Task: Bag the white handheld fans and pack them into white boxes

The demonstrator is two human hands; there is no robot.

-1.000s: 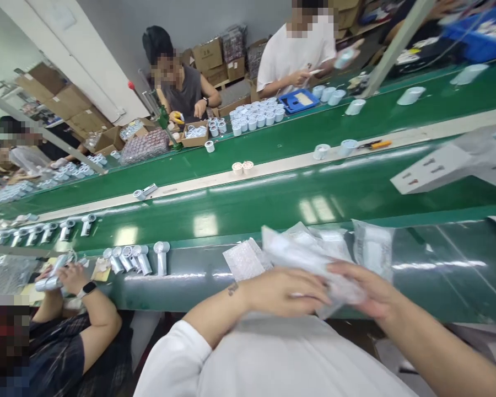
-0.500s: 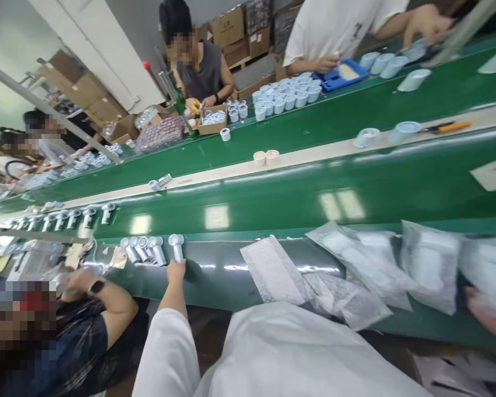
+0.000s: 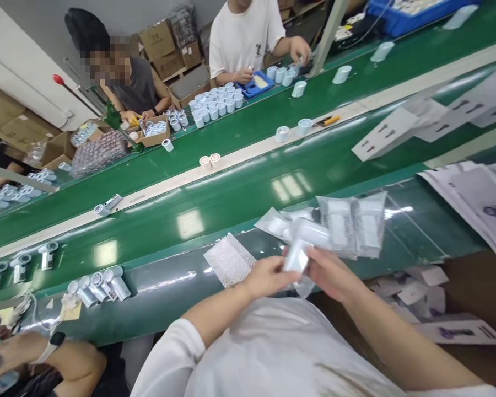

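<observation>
Between both hands is a pale-blue handheld appliance [image 3: 300, 255] with a wide tubular head and a handle, blurred by motion. My left hand [image 3: 268, 275] has its fingers round the handle from the left. From the right, my right hand [image 3: 327, 271] grips the same piece, its fingertips partly hidden. Just behind it lie several similar appliances in clear bags [image 3: 339, 225], partly covered by the one I hold. A flat bubble-wrap bag [image 3: 230, 259] lies to the left of my hands. Farther left, several bare appliances [image 3: 101, 286] stand close together on the grey bench edge.
A green conveyor belt [image 3: 240, 193] runs behind the bench. White cartons [image 3: 386, 132] lie on it, with printed boxes [image 3: 471, 193] at right. Co-workers sit across beside rows of blue cups [image 3: 217, 105]. A neighbour's arm [image 3: 66, 358] is at lower left.
My left hand has brought the appliance from the left group to in front of my body. My right hand has come in from the far right onto it. The view has swung right.
</observation>
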